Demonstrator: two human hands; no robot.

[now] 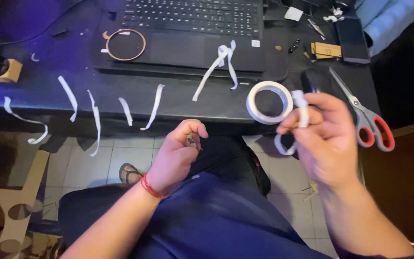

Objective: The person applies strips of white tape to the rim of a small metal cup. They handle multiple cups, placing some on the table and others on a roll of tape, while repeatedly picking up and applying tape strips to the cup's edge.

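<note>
1. Head view: we look down over our lap at a dark desk edge (207,108), with several white tape strips (155,106) hanging off it.
2. Our right hand (329,136) is raised just beside the tape roll (269,102), fingers pinched together on a white strip of tape (302,112) that loops below the thumb; the hand is blurred.
3. Our left hand (178,156) hovers over the lap, fingers curled together around a small item (191,140) too tiny to identify.
4. The red-handled scissors (367,120) lie on the desk to the right, near the right hand.
5. A laptop (192,33) sits further back, a thin ring (125,44) resting on it.
</note>
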